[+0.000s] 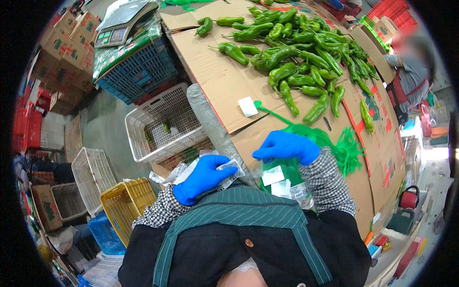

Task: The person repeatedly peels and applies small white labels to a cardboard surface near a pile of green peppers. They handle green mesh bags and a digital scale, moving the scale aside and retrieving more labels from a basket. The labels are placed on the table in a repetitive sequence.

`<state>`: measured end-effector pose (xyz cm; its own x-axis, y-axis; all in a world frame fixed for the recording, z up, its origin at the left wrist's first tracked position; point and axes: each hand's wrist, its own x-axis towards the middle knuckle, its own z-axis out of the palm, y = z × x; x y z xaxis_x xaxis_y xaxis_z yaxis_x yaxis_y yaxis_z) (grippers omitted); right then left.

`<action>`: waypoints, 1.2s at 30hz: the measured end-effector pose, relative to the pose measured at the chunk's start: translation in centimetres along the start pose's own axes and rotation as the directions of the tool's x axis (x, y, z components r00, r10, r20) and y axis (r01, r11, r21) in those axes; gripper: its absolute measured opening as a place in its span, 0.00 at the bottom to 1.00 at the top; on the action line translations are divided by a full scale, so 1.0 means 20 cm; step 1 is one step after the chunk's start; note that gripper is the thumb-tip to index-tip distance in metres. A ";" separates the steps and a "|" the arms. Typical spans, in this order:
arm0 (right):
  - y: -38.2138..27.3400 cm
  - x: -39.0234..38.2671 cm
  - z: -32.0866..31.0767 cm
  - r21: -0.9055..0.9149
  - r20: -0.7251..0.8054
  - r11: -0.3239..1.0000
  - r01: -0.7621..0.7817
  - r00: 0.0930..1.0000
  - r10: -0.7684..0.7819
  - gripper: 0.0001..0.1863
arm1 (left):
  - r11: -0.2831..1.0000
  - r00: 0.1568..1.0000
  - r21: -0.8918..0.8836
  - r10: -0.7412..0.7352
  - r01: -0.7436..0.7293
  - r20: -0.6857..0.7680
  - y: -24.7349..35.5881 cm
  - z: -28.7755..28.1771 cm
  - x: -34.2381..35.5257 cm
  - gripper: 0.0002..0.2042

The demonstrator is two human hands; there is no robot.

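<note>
My left hand point(203, 178), in a blue glove, is closed around a strip of printed white labels point(230, 168) at the near edge of the cardboard-covered table. More of the strip trails out to its left. My right hand point(287, 146), also gloved in blue, is raised a little to the right with its fingers pinched together; what sits between them, if anything, is hidden. Green mesh netting point(349, 150) lies beside and under that hand. Several white labels point(273, 175) rest on the netting near my apron. Green peppers point(306, 52) are heaped farther back on the cardboard point(215, 91).
A white label point(247, 106) lies near the peppers. Left of the table stand a white crate point(138, 136), a yellow crate point(125, 198) and a scale point(119, 26) on a covered blue crate point(138, 67). Another person point(413, 71) is at the far right.
</note>
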<state>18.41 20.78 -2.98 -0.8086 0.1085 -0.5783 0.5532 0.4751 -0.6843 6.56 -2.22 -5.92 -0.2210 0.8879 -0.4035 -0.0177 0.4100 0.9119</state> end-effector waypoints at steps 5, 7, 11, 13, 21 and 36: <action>0.14 0.25 -0.18 -0.183 -0.526 0.938 0.295 0.777 -0.347 0.24 | 0.966 0.960 0.101 0.249 -0.237 -0.125 -0.12 0.06 -0.14 0.10; 0.21 0.37 -0.17 -0.362 -0.445 0.877 0.316 0.768 -0.461 0.28 | 0.902 0.939 0.277 0.343 -0.330 0.004 -0.12 0.06 -0.14 0.11; 0.41 0.50 -0.16 -0.174 -0.540 0.913 0.368 0.740 -0.401 0.15 | 0.820 0.894 0.375 0.446 -0.432 0.053 -0.16 0.09 -0.18 0.13; 0.25 0.40 -0.15 -0.224 -0.544 0.904 0.364 0.723 -0.425 0.14 | 0.869 0.920 0.324 0.391 -0.374 0.015 -0.18 0.12 -0.20 0.15; 0.04 0.13 0.01 0.213 -0.359 0.958 0.192 0.927 -0.105 0.11 | 0.891 0.867 0.113 0.454 -0.440 -0.203 -0.21 0.15 -0.10 0.16; 0.02 -0.03 0.14 0.535 -0.242 0.806 0.256 0.960 -0.144 0.11 | 0.991 0.994 -0.083 0.107 -0.107 -0.014 0.03 -0.05 0.13 0.12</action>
<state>19.70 18.46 -4.09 -0.9038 0.2475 -0.3490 0.3462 -0.0564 -0.9365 4.96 0.16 -6.26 -0.2352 0.9236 -0.3028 -0.0744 0.2935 0.9531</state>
